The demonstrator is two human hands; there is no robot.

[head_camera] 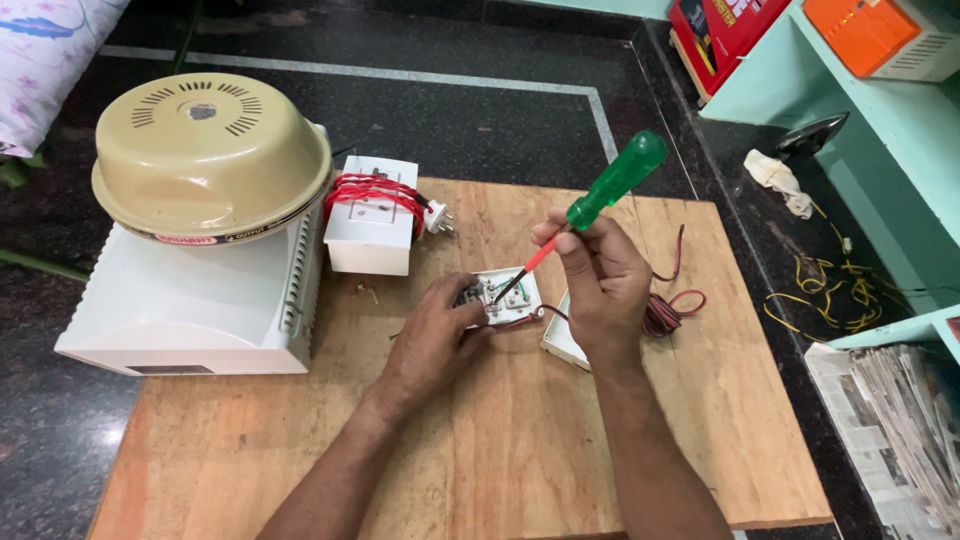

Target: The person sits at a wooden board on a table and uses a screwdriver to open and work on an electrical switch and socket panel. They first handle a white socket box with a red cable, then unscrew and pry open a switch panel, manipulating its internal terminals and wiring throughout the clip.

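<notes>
White plastic plate: the small white switch plate [508, 296] lies back-up, wires showing, mid-board on the bare plywood board [480, 430].
Left hand: your left hand [432, 335] pinches the plate's near-left edge, fingers closed on it, pinning it down.
Right hand: your right hand [598, 285] is closed around the green-handled, red-shafted screwdriver [590, 200], tip down among the terminals.
Step in hand: likely working a terminal screw.
Next move calls for: tip kept seated, plate kept from twisting.
Nearby: a second white cover [562, 340] sits under your right wrist; a red and black wire coil [668, 310] just right.
Further out: a white extension box wound with red cord [372, 215], and a white stabiliser case topped by a beige dome [205, 160].
</notes>
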